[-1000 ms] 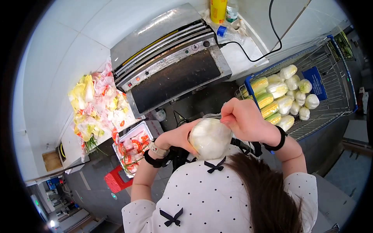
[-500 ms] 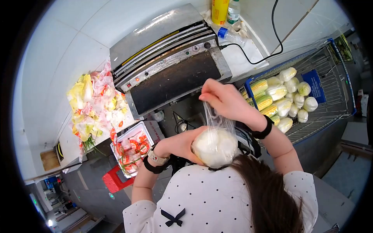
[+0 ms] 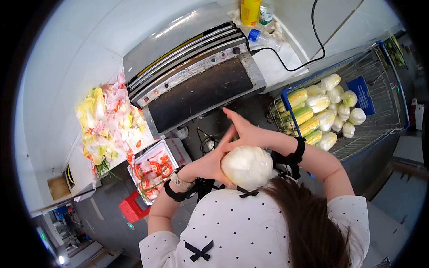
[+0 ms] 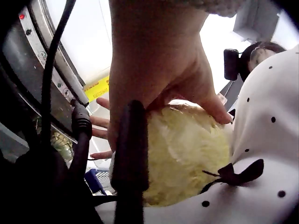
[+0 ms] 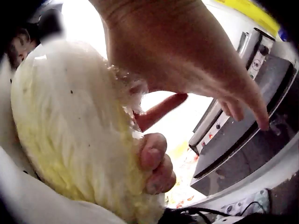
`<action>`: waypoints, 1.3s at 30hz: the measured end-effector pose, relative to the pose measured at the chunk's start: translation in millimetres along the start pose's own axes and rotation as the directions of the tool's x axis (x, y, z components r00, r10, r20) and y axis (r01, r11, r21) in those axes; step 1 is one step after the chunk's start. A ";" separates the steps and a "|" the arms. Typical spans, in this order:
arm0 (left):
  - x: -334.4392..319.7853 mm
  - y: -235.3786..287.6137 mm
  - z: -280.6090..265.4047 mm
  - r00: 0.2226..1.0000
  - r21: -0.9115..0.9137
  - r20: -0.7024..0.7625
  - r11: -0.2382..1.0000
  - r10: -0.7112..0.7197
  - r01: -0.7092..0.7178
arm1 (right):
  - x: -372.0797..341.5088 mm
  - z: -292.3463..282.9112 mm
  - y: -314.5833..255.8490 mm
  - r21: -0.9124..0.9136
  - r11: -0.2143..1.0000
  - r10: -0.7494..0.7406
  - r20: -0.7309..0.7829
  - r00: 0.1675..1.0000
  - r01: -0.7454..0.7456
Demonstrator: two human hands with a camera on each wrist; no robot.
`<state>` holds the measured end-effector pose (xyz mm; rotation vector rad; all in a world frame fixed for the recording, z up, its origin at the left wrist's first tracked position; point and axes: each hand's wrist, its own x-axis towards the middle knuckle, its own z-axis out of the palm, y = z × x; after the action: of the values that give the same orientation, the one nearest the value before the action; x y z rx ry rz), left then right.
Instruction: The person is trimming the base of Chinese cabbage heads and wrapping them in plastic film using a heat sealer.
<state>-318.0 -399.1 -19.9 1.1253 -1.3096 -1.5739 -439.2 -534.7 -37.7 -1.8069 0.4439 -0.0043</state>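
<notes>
A napa cabbage [image 3: 248, 167] wrapped in clear film is held close against the person's chest, its white base end turned up in the head view. Its pale yellow leaves [image 4: 187, 158] show in the left wrist view. The left hand [image 3: 209, 164] grips it from the left side; curled fingertips [image 5: 155, 151] press its side in the right wrist view. Over its far side the right hand [image 3: 251, 134] lies with straight fingers, the heel of the palm at the film. Bunched film [image 5: 131, 86] shows beneath that palm.
A film-wrapping machine [image 3: 196, 85] stands ahead on the counter, bottles behind it. Loose leaves and printed wrapping [image 3: 111, 120] lie to its left. Below are a white foam box [image 3: 167, 147] and red stool [image 3: 133, 206]. A shopping cart [image 3: 380, 107] at right holds wrapped cabbages and corn.
The right hand pulled a stretch of film up and away from the cabbage, then came down with straightened fingers onto its far side. The left hand kept its hold; the cabbage shifted slightly.
</notes>
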 end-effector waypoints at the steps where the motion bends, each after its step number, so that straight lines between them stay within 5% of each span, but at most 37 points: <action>1: 0.4 1.6 2.4 0.999 -0.089 -0.045 0.996 0.002 -0.006 | -0.1 -3.7 -3.7 -0.209 0.977 -0.060 -0.075 0.995 0.043; 3: 1.0 11.5 2.9 0.993 -0.292 0.011 0.949 -0.119 0.117 | -3.4 -14.5 -17.1 -0.470 0.851 -0.342 -0.157 0.927 0.234; 5: 2.3 17.0 0.8 0.989 -0.218 0.061 0.965 -0.136 0.146 | -4.0 -26.1 -20.2 -0.579 0.685 -0.591 -0.087 0.802 0.442; 7: 5.1 19.8 -2.3 0.989 -0.090 0.100 0.989 -0.106 0.115 | -4.8 -28.1 -15.2 0.036 0.897 -0.442 0.054 0.895 0.441; 8: 7.8 21.0 -4.8 0.990 0.002 0.123 0.997 -0.072 0.072 | -5.1 -28.3 -10.9 0.346 0.880 -0.397 0.159 0.904 0.326; 10: 7.3 21.9 -6.0 0.989 0.069 0.138 0.997 -0.055 0.046 | -16.7 -35.5 6.0 0.524 0.827 -0.335 0.167 0.927 0.204; 12: 3.9 22.1 -7.2 0.989 0.026 0.122 0.997 -0.080 0.077 | -24.7 -44.4 17.0 0.755 0.648 -0.259 0.100 0.961 0.096; 13: 2.6 22.6 -6.5 0.993 0.052 0.103 0.997 -0.056 0.051 | -35.8 -44.8 3.2 0.644 0.744 -0.227 -0.011 0.974 0.181; 16: -1.8 23.4 -3.7 0.997 0.103 0.077 0.994 -0.033 0.025 | -56.3 -25.5 -8.1 0.831 0.547 -0.427 0.166 0.889 0.107; 17: -1.8 22.9 -3.8 0.995 0.104 0.088 0.994 -0.049 0.040 | -60.4 -19.4 -19.5 0.697 0.676 -0.441 0.121 0.890 0.240; 23: -3.0 0.0 -2.8 0.996 0.057 0.029 0.995 -0.085 0.083 | -49.6 -4.2 -4.3 0.832 0.554 -0.224 0.189 0.956 -0.035; 25: -5.2 -3.5 -6.4 0.989 0.047 -0.005 0.988 -0.148 0.148 | -42.4 -6.1 -8.1 0.907 0.404 -0.151 0.197 0.969 -0.121; 28: -5.4 -6.6 -14.2 0.971 -0.393 -0.101 0.905 -0.217 0.162 | -18.1 -8.6 -16.4 0.971 0.194 -0.143 0.166 0.976 -0.137; 30: -3.0 -3.6 -21.7 0.986 -0.495 -0.112 0.867 -0.124 0.053 | 1.3 -2.5 -23.3 0.991 -0.015 0.015 0.134 0.991 -0.134; 32: -2.4 7.0 -25.2 0.983 -0.708 -0.154 0.705 -0.103 -0.038 | 4.3 -3.1 -41.7 0.982 0.187 0.165 -0.036 0.986 0.005; 34: -0.1 10.8 -31.9 0.964 -0.694 -0.216 0.719 -0.158 -0.037 | 6.7 -2.4 -53.8 0.954 0.279 0.180 -0.165 0.970 0.110; 36: 6.1 16.3 -31.0 0.917 -0.694 -0.302 0.719 -0.261 -0.024 | 11.1 1.5 -37.1 0.852 0.509 0.187 -0.250 0.950 0.123; 39: 10.3 12.0 -42.6 0.922 -0.655 -0.315 0.754 -0.225 -0.040 | 13.0 -16.8 2.2 0.705 0.688 -0.002 -0.236 0.972 0.173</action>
<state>-280.2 -423.2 -12.8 0.9699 -0.3757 -1.5949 -431.7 -554.8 -37.9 -1.0292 0.4274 -0.4035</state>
